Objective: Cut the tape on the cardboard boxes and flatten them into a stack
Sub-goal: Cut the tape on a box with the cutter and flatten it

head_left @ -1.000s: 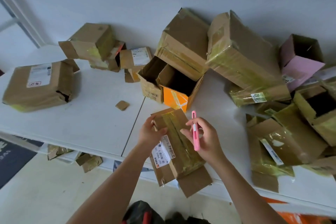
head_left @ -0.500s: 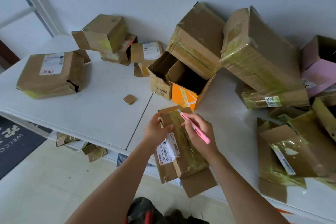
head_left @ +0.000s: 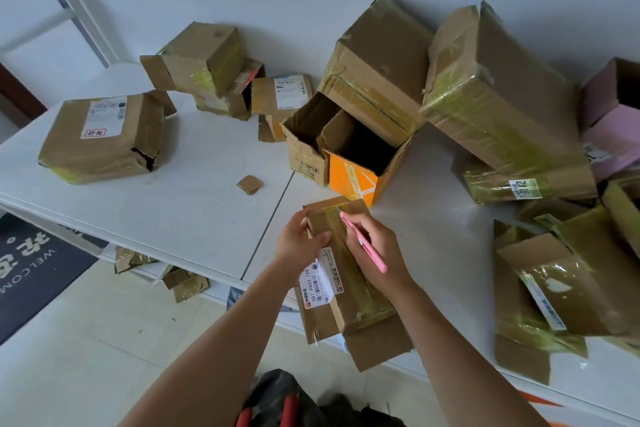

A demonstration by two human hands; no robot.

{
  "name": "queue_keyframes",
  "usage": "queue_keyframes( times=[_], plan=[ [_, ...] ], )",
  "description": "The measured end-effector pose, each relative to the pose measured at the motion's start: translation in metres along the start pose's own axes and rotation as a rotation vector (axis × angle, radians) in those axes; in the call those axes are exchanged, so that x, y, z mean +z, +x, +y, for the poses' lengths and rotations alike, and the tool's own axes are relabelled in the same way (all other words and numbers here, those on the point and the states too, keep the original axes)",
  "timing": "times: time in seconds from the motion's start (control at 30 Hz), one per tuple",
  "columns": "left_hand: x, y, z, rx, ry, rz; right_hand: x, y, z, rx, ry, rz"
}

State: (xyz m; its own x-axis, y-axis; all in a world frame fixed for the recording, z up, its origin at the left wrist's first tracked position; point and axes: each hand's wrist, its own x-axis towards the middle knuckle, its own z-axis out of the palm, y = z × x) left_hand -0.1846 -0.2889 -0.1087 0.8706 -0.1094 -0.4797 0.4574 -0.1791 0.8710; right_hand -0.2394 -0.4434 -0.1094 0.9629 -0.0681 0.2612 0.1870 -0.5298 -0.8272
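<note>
At the near edge of the white table [head_left: 194, 218], a small taped cardboard box [head_left: 346, 274] lies with one end hanging over the table's edge, a loose flap at its near end and a white shipping label [head_left: 320, 282] on its left side. The left hand [head_left: 299, 243] grips the box's left side, thumb curled over the top face and the other fingers wrapped around the far corner. The right hand [head_left: 375, 250] pinches a pink utility knife [head_left: 363, 241] like a pen, its tip touching the yellowish tape [head_left: 334, 218] near the far end of the box top. Just beyond the box stands an open orange box [head_left: 353, 180], touching an open brown box [head_left: 306, 146] on its left. Larger taped boxes [head_left: 498, 97] lean against the wall behind them, and a pink box [head_left: 613, 128] sits at the far right. A flattened taped box [head_left: 554, 291] lies to the right, a bulging taped parcel [head_left: 104, 139] far left, and a small cardboard scrap [head_left: 249, 184] on the bare tabletop between.
</note>
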Motion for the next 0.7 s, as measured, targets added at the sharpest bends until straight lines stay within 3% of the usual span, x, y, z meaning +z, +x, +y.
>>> queue_keyframes(
  times=[0.7],
  plan=[
    [0.006, -0.005, 0.008, -0.039, 0.035, 0.054, -0.018, -0.046, -0.009, 0.127, -0.053, -0.145]
  ],
)
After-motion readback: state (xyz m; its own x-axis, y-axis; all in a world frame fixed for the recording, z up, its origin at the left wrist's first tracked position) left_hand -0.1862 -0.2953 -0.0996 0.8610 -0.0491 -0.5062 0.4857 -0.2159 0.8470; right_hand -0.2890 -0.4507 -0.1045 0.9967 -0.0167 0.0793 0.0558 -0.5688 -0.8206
